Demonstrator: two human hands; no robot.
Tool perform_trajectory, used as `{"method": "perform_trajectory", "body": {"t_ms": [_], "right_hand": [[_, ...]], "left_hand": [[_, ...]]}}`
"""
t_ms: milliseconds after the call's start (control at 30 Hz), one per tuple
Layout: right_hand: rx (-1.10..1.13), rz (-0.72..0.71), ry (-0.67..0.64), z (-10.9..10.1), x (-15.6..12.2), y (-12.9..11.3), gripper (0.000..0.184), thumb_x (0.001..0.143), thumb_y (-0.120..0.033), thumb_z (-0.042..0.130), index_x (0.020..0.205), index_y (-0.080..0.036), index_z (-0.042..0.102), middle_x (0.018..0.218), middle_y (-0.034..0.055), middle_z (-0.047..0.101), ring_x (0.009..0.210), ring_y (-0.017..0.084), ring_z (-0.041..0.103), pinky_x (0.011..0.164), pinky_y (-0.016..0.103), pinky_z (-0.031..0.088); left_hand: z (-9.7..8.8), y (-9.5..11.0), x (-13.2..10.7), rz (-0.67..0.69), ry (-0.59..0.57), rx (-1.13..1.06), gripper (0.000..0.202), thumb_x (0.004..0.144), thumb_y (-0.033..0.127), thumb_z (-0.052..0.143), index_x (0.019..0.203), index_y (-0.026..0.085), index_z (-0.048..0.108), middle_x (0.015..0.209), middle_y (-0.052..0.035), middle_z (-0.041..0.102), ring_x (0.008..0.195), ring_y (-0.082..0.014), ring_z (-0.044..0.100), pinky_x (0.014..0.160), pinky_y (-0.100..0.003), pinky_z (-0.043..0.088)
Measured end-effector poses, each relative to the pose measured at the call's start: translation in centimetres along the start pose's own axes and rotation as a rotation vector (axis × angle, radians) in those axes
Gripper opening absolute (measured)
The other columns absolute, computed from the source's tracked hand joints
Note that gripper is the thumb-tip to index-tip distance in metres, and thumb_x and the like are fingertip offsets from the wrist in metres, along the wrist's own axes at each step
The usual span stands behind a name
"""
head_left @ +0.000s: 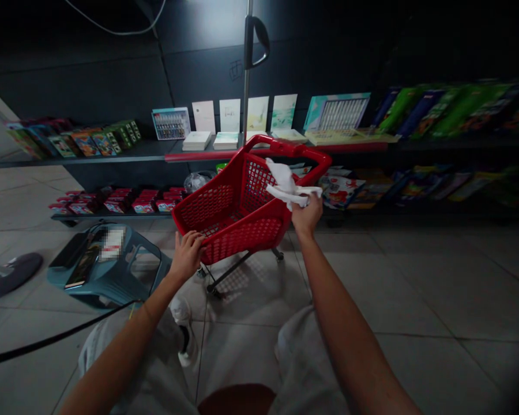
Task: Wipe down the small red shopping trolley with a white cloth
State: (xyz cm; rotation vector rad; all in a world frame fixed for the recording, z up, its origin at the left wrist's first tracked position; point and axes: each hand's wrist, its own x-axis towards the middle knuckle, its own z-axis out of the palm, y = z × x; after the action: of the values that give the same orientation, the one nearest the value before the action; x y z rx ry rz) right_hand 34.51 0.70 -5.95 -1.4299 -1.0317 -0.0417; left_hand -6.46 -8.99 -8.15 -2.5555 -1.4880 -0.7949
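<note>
A red plastic shopping cart [246, 245] with a perforated basket stands on the floor before me, its handle toward the upper right. My left hand [188, 253] is on the near front corner of the basket, fingers hooked over the rim. In my right hand [307, 216] is a bunched white cloth [285, 181], held at the rear end of the basket, just below the red handle [294, 148]. Part of the cloth hangs loose over the basket's edge. The palm side of my right hand is hidden.
A blue-grey plastic stool [125, 276] with a phone on it stands at left, beside a round stand base [15, 274]. Behind the cart runs a dark shelf [142, 157] with books, boxes and bagged goods. A metal pole [246, 86] rises there.
</note>
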Motion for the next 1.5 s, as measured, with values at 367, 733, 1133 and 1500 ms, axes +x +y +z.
{"method": "perform_trajectory", "body": {"t_ms": [367, 733, 1133, 1500], "right_hand": [[0.172, 0.509, 0.06, 8.1, -12.5, -1.2, 0.053, 0.078, -0.03, 0.064, 0.126, -0.008, 0.064, 0.129, 0.0262, 0.069, 0.123, 0.034, 0.067, 0.107, 0.05, 0.052], [0.315, 0.329, -0.161, 8.8, -17.7, -6.1, 0.059, 0.081, -0.042, 0.064, 0.128, -0.008, 0.067, 0.137, 0.0243, 0.067, 0.139, 0.033, 0.057, 0.122, 0.053, 0.038], [0.509, 0.674, -0.203, 7.6, -15.2, -6.8, 0.055, 0.088, -0.058, 0.061, 0.118, -0.014, 0.072, 0.121, 0.016, 0.076, 0.114, 0.03, 0.073, 0.099, 0.044, 0.059], [0.506, 0.4, -0.073, 8.4, -19.9, -9.4, 0.053, 0.09, -0.053, 0.063, 0.123, -0.012, 0.069, 0.129, 0.0175, 0.072, 0.119, 0.025, 0.07, 0.112, 0.042, 0.051]], "left_hand": [[1.0, -2.0, 0.1, -0.021, 0.06, -0.178, 0.025, 0.103, 0.025, 0.044, 0.123, 0.021, 0.058, 0.129, -0.0132, 0.06, 0.138, -0.0292, 0.046, 0.119, -0.057, 0.041], [1.2, -2.1, 0.2, -0.083, 0.067, -0.176, 0.03, 0.097, 0.014, 0.044, 0.122, 0.021, 0.059, 0.128, -0.0129, 0.061, 0.13, -0.0298, 0.048, 0.113, -0.055, 0.045], [0.8, -2.2, 0.3, -0.124, 0.074, -0.169, 0.025, 0.097, 0.017, 0.044, 0.118, 0.021, 0.059, 0.122, -0.0136, 0.063, 0.124, -0.0305, 0.05, 0.111, -0.054, 0.044], [1.1, -1.4, 0.1, -0.14, 0.056, -0.207, 0.03, 0.097, 0.015, 0.044, 0.122, 0.022, 0.06, 0.124, -0.0116, 0.064, 0.124, -0.029, 0.05, 0.111, -0.053, 0.044]]}}
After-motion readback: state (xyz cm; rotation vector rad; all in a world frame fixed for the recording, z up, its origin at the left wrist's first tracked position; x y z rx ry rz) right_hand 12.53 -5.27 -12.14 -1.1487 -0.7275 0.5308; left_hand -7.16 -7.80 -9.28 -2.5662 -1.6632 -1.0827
